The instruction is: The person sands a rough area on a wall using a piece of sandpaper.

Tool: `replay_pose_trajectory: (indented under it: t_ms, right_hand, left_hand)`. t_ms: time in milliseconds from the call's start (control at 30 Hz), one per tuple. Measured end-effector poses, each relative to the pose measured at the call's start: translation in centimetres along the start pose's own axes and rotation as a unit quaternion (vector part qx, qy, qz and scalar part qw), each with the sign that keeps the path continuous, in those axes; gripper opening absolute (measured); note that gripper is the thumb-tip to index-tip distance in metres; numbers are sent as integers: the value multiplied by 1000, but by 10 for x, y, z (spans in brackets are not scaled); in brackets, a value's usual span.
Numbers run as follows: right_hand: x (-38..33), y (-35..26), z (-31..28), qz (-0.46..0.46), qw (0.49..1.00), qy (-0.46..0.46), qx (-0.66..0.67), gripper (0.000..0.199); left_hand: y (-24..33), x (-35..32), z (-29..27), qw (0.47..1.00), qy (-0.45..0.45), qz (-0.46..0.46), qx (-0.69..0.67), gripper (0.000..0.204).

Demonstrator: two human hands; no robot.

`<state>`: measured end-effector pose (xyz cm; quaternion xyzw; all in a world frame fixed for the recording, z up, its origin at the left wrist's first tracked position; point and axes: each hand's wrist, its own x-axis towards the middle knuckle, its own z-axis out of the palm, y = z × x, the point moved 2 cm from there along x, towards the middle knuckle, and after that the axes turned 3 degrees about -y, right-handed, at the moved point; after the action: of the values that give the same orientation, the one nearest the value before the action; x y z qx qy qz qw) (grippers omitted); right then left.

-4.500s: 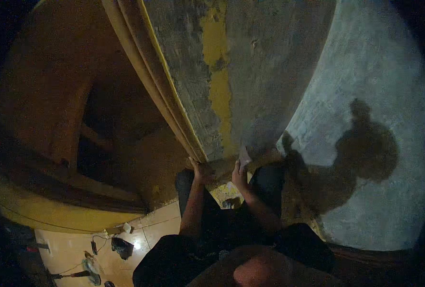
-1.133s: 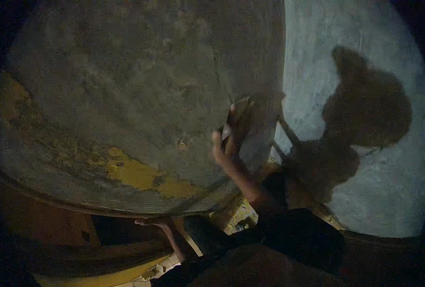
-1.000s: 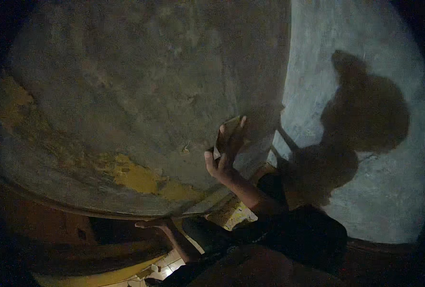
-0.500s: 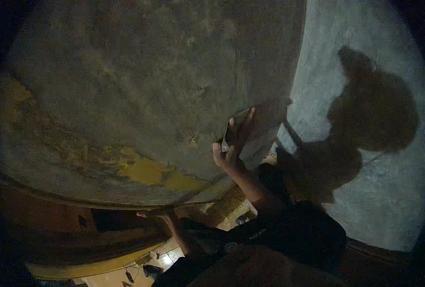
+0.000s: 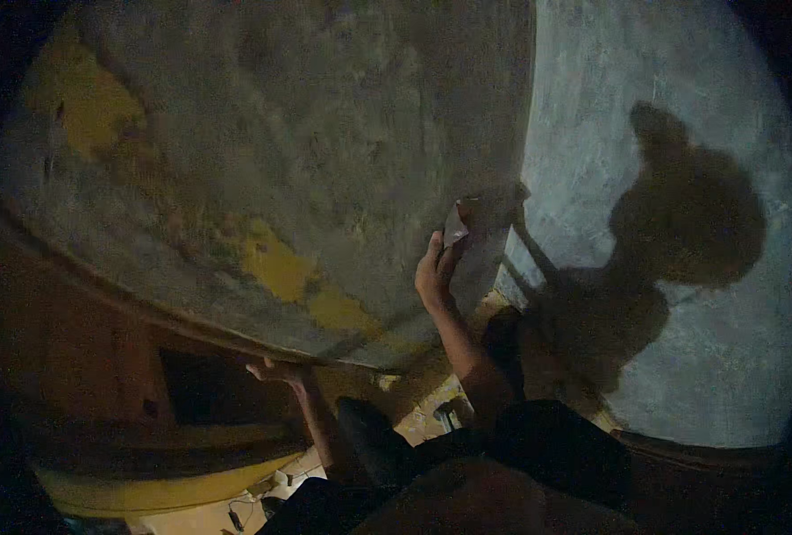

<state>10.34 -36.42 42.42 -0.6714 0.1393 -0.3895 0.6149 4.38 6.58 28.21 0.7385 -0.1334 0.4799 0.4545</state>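
My right hand (image 5: 438, 267) is raised at a rough, grey-brown wall (image 5: 369, 134). Its fingers are closed on a small flat piece (image 5: 455, 225) with a pale face and a reddish-brown part, whose kind I cannot make out. The piece is against or very close to the wall; contact is hard to judge in the dim light. Lower down, my left hand (image 5: 277, 371) has its fingers stretched out and holds nothing visible. It is by the wall's lower edge, over dark brown wooden furniture (image 5: 93, 330). Yellow patches (image 5: 280, 267) show on the wall's lower part.
A pale blue-grey wall (image 5: 583, 107) meets the rough one in a corner at the right, carrying a large dark shadow (image 5: 690, 214). A curved yellow edge (image 5: 173, 486) runs at the lower left. On the lit floor lies a dark object with a cable (image 5: 235, 517).
My right hand has shifted slightly, and its fingers have drawn together around the flat piece. My left hand has moved a little up and left in the view. The whole view has tilted.
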Motion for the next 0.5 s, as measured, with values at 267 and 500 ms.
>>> replay_pose_trajectory:
  t_ms: [267,500]
  right_hand:
    - [-25,13,-36,-75,995,-60,-25,53]
    - [-40,-27,-15,-213,975,-59,-15,55]
  left_hand:
    - [-17,17,34,999,7,32,-40,59]
    - [-73,5,-15,991,99,-87,9,79]
